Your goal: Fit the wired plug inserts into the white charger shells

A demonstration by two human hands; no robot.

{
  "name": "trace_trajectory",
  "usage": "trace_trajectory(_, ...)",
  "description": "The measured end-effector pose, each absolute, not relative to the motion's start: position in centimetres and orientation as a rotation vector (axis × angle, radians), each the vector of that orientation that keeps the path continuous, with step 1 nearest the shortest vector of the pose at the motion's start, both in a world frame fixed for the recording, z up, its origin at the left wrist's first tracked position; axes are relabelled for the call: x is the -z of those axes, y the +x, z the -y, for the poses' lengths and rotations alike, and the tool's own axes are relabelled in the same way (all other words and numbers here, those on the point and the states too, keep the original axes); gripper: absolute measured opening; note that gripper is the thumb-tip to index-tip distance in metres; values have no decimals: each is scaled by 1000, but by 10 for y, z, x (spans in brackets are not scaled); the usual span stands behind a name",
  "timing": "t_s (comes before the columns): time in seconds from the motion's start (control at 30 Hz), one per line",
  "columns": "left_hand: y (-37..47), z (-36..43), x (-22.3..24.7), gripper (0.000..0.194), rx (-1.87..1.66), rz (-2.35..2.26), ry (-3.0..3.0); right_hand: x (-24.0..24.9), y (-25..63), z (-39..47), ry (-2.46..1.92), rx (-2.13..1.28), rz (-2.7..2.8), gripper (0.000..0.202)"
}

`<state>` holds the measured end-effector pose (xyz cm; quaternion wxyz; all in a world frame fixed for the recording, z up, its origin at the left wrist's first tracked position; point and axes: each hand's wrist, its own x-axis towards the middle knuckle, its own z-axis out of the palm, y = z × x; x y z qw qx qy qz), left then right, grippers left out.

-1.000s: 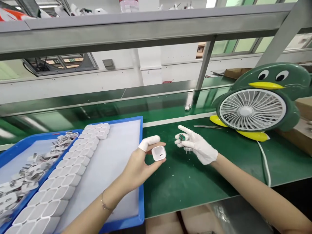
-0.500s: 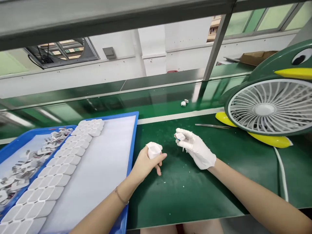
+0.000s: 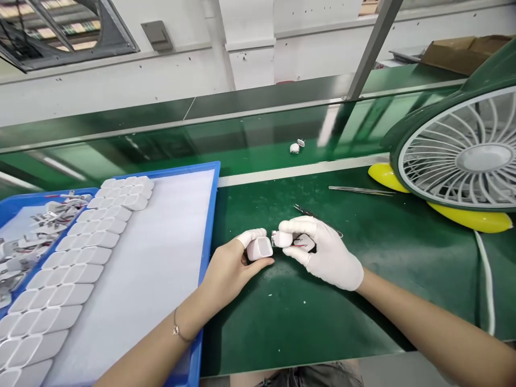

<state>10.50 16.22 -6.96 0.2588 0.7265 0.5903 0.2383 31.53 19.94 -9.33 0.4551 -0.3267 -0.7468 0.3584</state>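
My left hand [image 3: 231, 266], with a white fingertip cover, grips a white rounded-square plastic housing [image 3: 260, 248] between fingers and thumb. Its squarish end faces up toward the camera. My right hand [image 3: 326, 252], in a white glove, pinches a small white electronic part [image 3: 283, 238] whose metal-edged end is at the housing's right side. Whether the two touch I cannot tell. A white plug plate [image 3: 304, 243] with red wire shows under the right palm. Behind the gloved fingers lies a thin dark tool [image 3: 306, 210], partly hidden.
A blue tray [image 3: 215, 183] at left carries rows of white housings [image 3: 91, 257]. Beyond it another blue tray [image 3: 86, 192] holds wired plug parts [image 3: 44, 231]. Tweezers [image 3: 360, 190], a green fan [image 3: 463, 156] and its cable [image 3: 486, 279] are at right. Small white pieces [image 3: 295, 148] lie at the back.
Both hands have come together, bringing the electronic part up to the housing. The housing has turned in my left hand. The dark tool now shows behind my right hand, and the view has shifted.
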Motion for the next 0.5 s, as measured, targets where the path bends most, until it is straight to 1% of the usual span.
trace_trajectory(0.07, 105, -161, 72, 50, -647, -1581, 2046, 94, 315, -197, -701, -672, 1952, 35)
trace_trajectory(0.13, 104, -161, 74, 48, -696, -1542, 2108, 94, 314, -197, -647, -594, 2026, 39)
trace_trajectory(0.3, 105, -158, 78, 44, -812, -1474, 2280, 93, 312, -195, -677, -513, 2137, 45)
trace_trajectory(0.43, 107, -158, 77, 40, -813, -1445, 2359, 88, 312, -191, -724, -502, 2220, 60)
trace_trajectory(0.5, 107, -158, 76, 38, -799, -1434, 2393, 86, 312, -190, -733, -529, 2254, 64)
